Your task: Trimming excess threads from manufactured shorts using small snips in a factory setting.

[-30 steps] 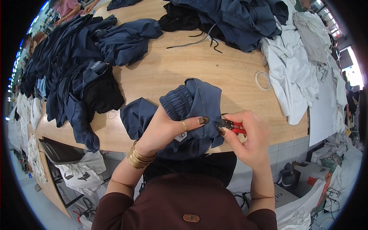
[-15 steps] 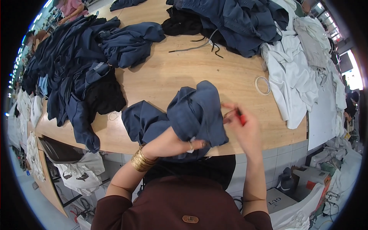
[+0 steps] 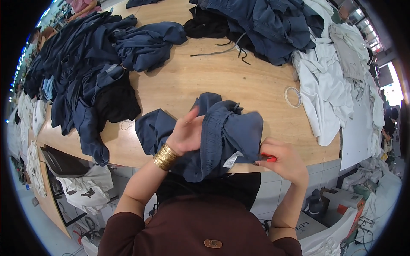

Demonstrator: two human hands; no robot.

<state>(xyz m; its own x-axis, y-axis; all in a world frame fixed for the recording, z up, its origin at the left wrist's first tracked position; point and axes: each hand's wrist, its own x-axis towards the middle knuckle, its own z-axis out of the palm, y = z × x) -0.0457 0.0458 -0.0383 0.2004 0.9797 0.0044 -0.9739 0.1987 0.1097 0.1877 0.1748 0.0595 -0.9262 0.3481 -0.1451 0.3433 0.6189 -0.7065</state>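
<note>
In front of me at the table's near edge lies a dark blue pair of elastic-waist pants (image 3: 211, 145), bunched up, its gathered waistband facing me. A small white label (image 3: 232, 159) sticks out beside the waistband. My left hand (image 3: 186, 135), with gold bangles at the wrist, reaches into the folds; its thumb stands apart and upright, while cloth covers the other fingertips. My right hand (image 3: 284, 160) is closed around red-handled thread snips (image 3: 269, 158), whose blades are hidden, and its fingertips also pinch the right-hand edge of the pants.
A heap of dark blue garments (image 3: 81, 64) covers the table's left side. More blue garments (image 3: 265, 25) lie at the far side, with loose cords beside them. At right are a tape roll (image 3: 293, 97) and white cloth (image 3: 320, 85). A lidded bin (image 3: 66, 164) stands below at left.
The pants have been turned and opened, bringing the gathered waistband and label into view. My left hand has moved up and left into the folds; my right hand has moved down onto the edge.
</note>
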